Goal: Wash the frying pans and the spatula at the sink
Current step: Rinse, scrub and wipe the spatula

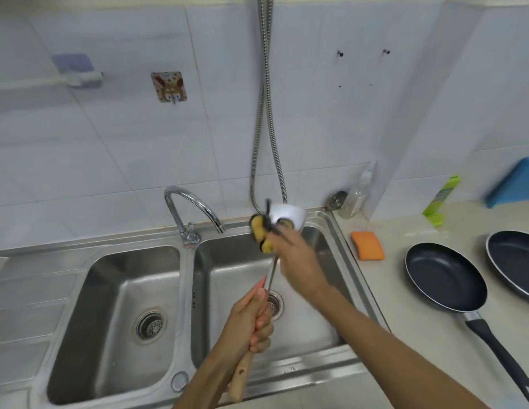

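Observation:
My left hand [248, 323] grips the wooden handle of the spatula [270, 276], whose metal shaft points up and away over the right basin of the steel sink [340, 246]. My right hand [295, 258] presses a yellow sponge [261, 231] around the spatula's dark head, which is mostly hidden and blurred. Two dark frying pans lie on the counter at the right: the nearer pan [446, 276] with a long black handle, the second pan [514, 261] cut off by the frame edge.
A chrome faucet [195, 211] stands between the two basins. A white bowl [288, 215] sits at the sink's back rim under a hanging metal hose [266, 113]. An orange sponge [368, 245], a clear bottle [356, 196] and a green item [440, 199] are on the counter.

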